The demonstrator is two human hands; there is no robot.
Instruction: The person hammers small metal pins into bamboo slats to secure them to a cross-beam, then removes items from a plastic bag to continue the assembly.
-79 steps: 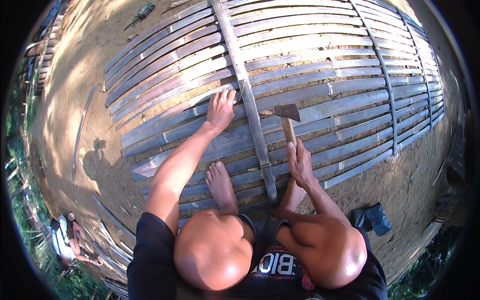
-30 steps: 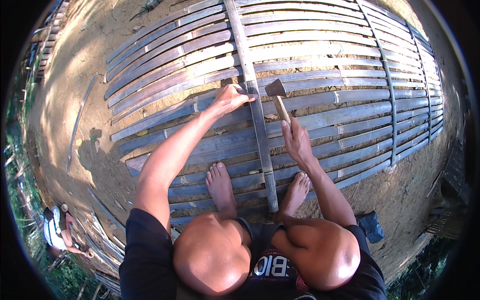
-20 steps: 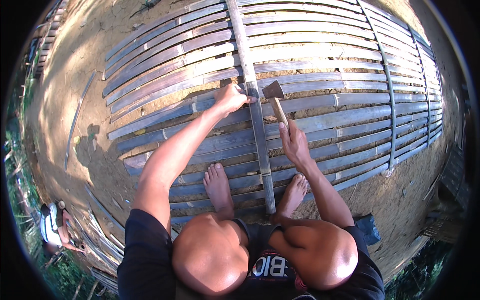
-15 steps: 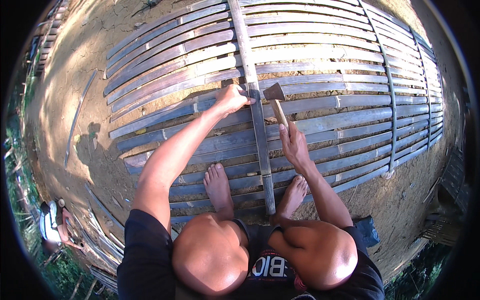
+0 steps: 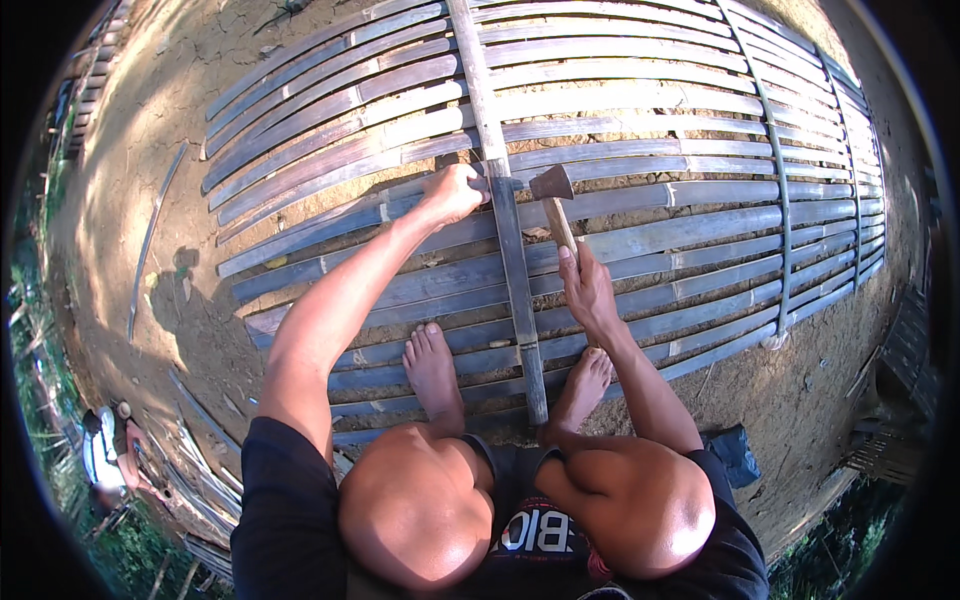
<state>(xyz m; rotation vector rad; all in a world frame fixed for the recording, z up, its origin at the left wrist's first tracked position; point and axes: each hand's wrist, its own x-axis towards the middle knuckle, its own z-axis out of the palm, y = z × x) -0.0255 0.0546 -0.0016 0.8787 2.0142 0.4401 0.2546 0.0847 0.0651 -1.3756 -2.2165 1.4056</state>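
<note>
My right hand (image 5: 588,290) is wrapped round the wooden handle of a small hatchet (image 5: 552,184), its dark metal head upward, just right of the cross slat. My left hand (image 5: 452,196) is closed against the left edge of this long bamboo cross slat (image 5: 516,270). What its fingertips pinch is hidden from me. The cross slat lies over a row of split bamboo strips (image 5: 640,205), which run from left to right with gaps between them.
My bare feet (image 5: 432,365) rest on the near strips, either side of the cross slat. Thinner crosspieces (image 5: 778,190) span the strips at right. Loose bamboo (image 5: 158,240) lies on the dirt at left. Another person (image 5: 105,448) is at the far lower left.
My left hand has shifted slightly left, and its fingers no longer reach over the cross slat. The hatchet stays nearly where it was. The whole view has drifted a little.
</note>
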